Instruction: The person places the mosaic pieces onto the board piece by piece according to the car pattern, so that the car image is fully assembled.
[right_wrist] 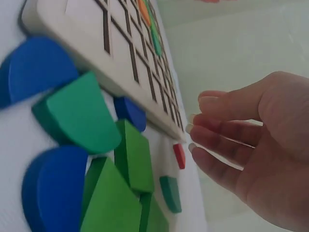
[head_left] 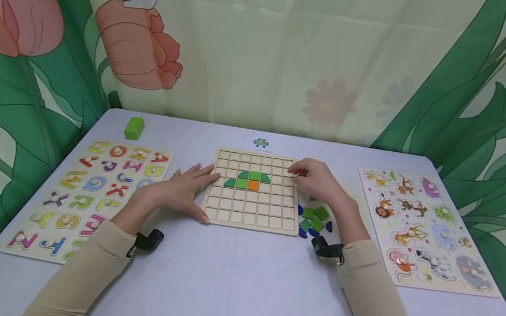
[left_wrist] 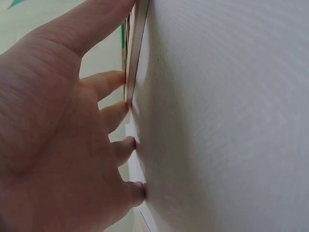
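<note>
A wooden grid board (head_left: 250, 218) lies flat mid-table. Set in it are an orange square (head_left: 253, 185), light green squares (head_left: 254, 176) and darker green curved pieces (head_left: 265, 179). My left hand (head_left: 182, 188) rests at the board's left edge, fingers spread, fingertips and thumb touching the rim. Over the upper right corner is my right hand (head_left: 321, 181), its fingers loosely bent. In the right wrist view the right hand (right_wrist: 251, 130) shows no piece between thumb and fingers. A red piece (right_wrist: 179, 156) lies on the table just beyond the fingertips.
Loose green squares (head_left: 316, 224) and blue half-round pieces (head_left: 329, 226) lie right of the board. A small pattern card (head_left: 261, 142) sits behind it. An alphabet puzzle (head_left: 61, 205) is at left, an animal puzzle (head_left: 429, 236) at right, a green block (head_left: 134, 128) back left.
</note>
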Demonstrator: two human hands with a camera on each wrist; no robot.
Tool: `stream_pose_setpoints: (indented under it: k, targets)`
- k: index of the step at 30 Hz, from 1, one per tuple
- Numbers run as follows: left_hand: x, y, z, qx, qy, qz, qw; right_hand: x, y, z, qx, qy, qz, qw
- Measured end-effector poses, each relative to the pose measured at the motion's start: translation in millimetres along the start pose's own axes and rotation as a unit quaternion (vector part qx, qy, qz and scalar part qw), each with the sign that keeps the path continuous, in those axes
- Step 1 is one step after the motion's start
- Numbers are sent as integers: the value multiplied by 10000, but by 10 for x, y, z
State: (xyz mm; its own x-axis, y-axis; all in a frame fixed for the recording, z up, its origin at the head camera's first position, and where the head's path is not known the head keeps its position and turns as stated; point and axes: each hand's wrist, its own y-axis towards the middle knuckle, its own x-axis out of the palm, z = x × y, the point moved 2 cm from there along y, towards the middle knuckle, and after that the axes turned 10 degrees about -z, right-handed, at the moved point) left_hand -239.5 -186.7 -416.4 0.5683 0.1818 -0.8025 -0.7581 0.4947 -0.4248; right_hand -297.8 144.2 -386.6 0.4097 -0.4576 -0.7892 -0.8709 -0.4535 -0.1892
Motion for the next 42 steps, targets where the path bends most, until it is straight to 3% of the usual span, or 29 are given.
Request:
stream_pose_setpoints:
  k: [9, 17, 28, 37, 42]
  targets:
    - [-1, -6, 2, 30, -13, 18, 10000, -44, 55, 192, 79, 190, 372, 9991]
    - [0, -2, -9, 41, -12, 28, 10000, -35, 81, 266, 570, 151, -101, 9982]
    - [-6, -24, 23, 37, -78, 16, 10000, -15, 79, 255, 433, -225, -21, 9988]
    - [-1, -2, 18, -1, -31, -7, 10000, 9, 45, 239, 689, -101, -106, 9975]
    - [-2, -7, 21, -8, -62, 0, 10000, -16, 30, 220, 599, -176, -69, 9980]
